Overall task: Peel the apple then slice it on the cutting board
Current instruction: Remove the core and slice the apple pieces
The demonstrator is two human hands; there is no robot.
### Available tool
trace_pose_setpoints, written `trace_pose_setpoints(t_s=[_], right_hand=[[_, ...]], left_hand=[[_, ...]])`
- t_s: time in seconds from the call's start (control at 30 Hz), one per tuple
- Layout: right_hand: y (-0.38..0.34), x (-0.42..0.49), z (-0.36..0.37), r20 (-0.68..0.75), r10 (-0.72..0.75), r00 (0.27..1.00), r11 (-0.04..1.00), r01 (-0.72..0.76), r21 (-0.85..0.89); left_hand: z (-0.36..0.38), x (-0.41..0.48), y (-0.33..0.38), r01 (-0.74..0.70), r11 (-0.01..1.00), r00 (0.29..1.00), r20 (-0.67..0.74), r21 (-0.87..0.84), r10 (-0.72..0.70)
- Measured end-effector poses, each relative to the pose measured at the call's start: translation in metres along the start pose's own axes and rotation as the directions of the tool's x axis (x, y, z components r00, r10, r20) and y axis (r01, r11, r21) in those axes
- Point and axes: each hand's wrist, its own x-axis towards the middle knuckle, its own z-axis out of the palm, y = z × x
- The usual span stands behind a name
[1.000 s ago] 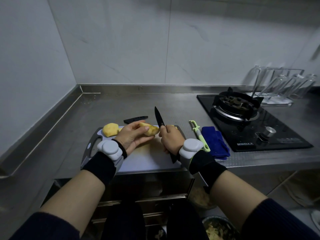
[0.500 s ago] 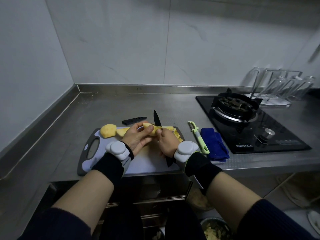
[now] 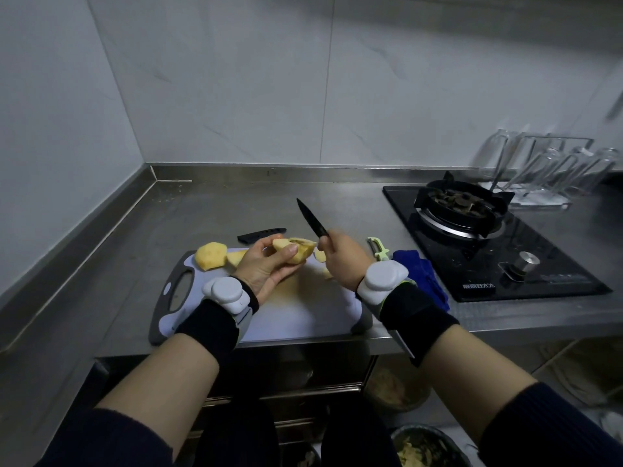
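Head view: apple pieces (image 3: 210, 256) on cutting board (image 3: 303, 315), scraps (image 3: 413, 448) in bowl (image 3: 428, 428)

Wrist gear on both arms.
Black wristbands (image 3: 209, 323) carry rounded pale-grey pods (image 3: 226, 293); dark navy sleeves (image 3: 546, 429) end near the elbows.

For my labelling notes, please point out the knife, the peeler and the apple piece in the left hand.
knife (image 3: 312, 219): head view, middle of the black blade.
peeler (image 3: 381, 251): head view, on the green handle.
apple piece (image 3: 304, 252): head view, on its pale yellow flesh.
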Motion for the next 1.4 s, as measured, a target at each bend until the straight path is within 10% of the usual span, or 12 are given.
trace_pose_setpoints(t_s=[0.97, 1.4], right_hand=[[-0.001, -0.015, 0.005, 0.051, -0.043, 0.998, 0.943, 0.058, -0.327], [0.015, -0.009, 0.005, -0.073, 0.124, 0.990, 0.992, -0.120, 0.049]], left_hand=[[0.018, 0.013, -0.011, -0.054, 0.998, 0.998, -0.011, 0.013, 0.054], [0.008, 0.015, -0.002, 0.129, 0.986, 0.991, 0.042, -0.107, -0.125]])
